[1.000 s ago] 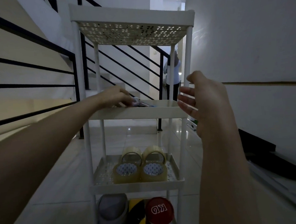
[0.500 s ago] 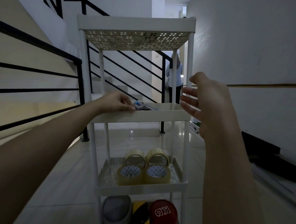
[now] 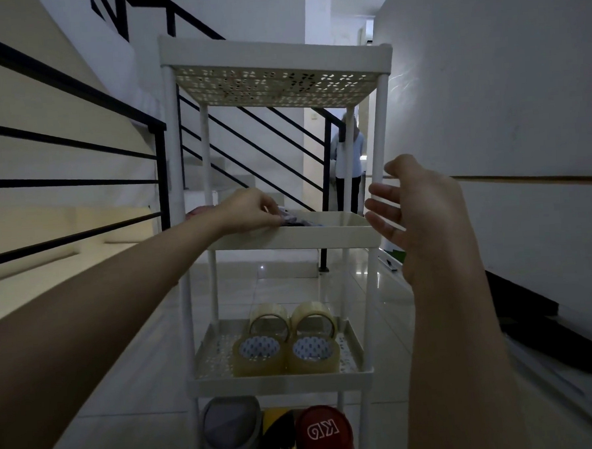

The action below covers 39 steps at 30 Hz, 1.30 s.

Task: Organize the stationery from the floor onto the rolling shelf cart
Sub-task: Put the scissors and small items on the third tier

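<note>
A white rolling shelf cart (image 3: 288, 240) stands in front of me. My left hand (image 3: 249, 211) reaches over the front rim of its second tier, with fingers curled on small dark stationery items (image 3: 296, 219) that lie in that tray. My right hand (image 3: 414, 211) hovers open beside the tray's right corner, fingers spread, touching nothing. Several clear tape rolls (image 3: 287, 341) sit on the third tier. On the bottom level stand a grey item (image 3: 229, 427), a yellow-black roll (image 3: 278, 434) and a red-lidded container (image 3: 322, 432).
A black stair railing (image 3: 79, 180) runs along the left. A white wall (image 3: 503, 93) closes the right side, with dark flat items (image 3: 539, 318) on the floor beside it. A person (image 3: 348, 159) stands behind the cart. The tiled floor (image 3: 125, 387) spreads around.
The view has shifted slightly, so the cart sits lower and more central. My left hand stays at the second tier's items; my right hand holds its open pose beside the tray.
</note>
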Motion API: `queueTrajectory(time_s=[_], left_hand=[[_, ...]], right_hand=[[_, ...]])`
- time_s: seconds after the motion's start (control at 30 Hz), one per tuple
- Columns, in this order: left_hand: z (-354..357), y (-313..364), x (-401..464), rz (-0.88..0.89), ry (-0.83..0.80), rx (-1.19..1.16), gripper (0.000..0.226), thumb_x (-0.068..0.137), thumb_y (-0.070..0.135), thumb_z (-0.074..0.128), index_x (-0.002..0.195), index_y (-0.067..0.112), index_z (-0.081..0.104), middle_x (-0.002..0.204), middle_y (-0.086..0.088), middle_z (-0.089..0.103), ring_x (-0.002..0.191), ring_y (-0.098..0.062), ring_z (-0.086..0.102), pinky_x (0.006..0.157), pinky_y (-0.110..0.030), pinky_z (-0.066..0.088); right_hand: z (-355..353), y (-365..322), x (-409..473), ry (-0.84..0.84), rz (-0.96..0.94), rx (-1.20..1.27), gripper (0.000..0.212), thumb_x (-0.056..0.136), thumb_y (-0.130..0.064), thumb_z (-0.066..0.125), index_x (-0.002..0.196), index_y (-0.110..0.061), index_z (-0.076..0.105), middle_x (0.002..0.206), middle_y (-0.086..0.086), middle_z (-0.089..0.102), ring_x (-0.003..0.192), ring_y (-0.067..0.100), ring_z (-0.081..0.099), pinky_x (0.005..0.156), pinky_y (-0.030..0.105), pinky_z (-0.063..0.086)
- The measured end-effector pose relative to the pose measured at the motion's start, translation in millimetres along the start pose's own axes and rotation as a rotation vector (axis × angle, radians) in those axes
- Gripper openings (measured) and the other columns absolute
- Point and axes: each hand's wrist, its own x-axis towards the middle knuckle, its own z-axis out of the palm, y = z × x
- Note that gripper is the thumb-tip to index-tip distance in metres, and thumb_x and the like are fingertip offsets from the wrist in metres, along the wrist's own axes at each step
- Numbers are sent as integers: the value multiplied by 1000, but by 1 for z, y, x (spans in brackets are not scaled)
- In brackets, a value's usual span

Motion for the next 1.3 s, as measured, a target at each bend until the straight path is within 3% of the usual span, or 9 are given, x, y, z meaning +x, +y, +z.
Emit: queueTrajectory(time_s=[0.17,0.3,0.37,0.43,0.5,0.6,0.8,1.13,1.3], left_hand=[[-4,-3,7,-23,-69,117,31,88,25,60,108,2,64,114,-14,62,90,-13,50,64,-14,37],[-9,5,11,1,-112,260,26,89,17,59,108,1,66,109,-12,66,87,-11,52,73,-21,41],[-14,10,11,28,-121,404,20,89,16,58,96,0,69,90,-11,66,78,-14,53,68,-24,41],[-22,16,11,87,-63,584,18,90,10,55,78,2,65,65,-5,52,66,-18,51,62,-27,41],[-32,22,12,168,21,740,15,90,4,51,81,0,63,59,0,37,64,-20,49,62,-29,45],[-47,31,12,301,87,902,13,90,1,47,89,-1,60,66,-4,42,68,-22,47,63,-32,47],[-73,38,14,442,159,1007,26,88,-7,41,108,0,58,102,-15,62,94,-29,61,79,-35,52],[-103,41,6,498,301,1023,29,86,-8,43,111,-5,58,98,-21,63,90,-35,61,75,-40,50],[-94,40,6,390,228,1098,28,88,-3,42,112,-1,57,102,-16,62,90,-28,59,74,-33,47]], right_hand=[[2,1,0,-14,8,26,7,93,-21,48,96,-16,51,82,1,58,82,15,57,67,22,50],[1,2,0,-13,2,31,5,93,-21,47,95,-16,50,83,2,58,88,18,59,73,25,51],[1,2,0,-8,0,34,5,94,-21,47,96,-17,49,84,2,58,90,19,59,75,26,51],[1,3,0,-6,3,38,6,94,-21,47,97,-16,49,84,2,58,91,19,59,76,26,51],[2,4,0,-10,4,42,10,94,-21,47,101,-16,50,84,2,58,92,19,59,76,26,51],[4,6,0,-14,5,54,17,95,-22,46,108,-14,51,83,2,58,88,18,59,71,24,50],[6,7,0,-6,7,62,21,95,-24,47,113,-14,52,83,2,58,88,18,59,70,24,49],[-1,9,2,1,1,78,22,94,-23,48,113,-11,52,86,3,59,91,20,59,75,27,50],[-3,11,4,5,10,77,26,94,-21,47,118,-11,51,85,3,58,91,20,59,76,27,50]])
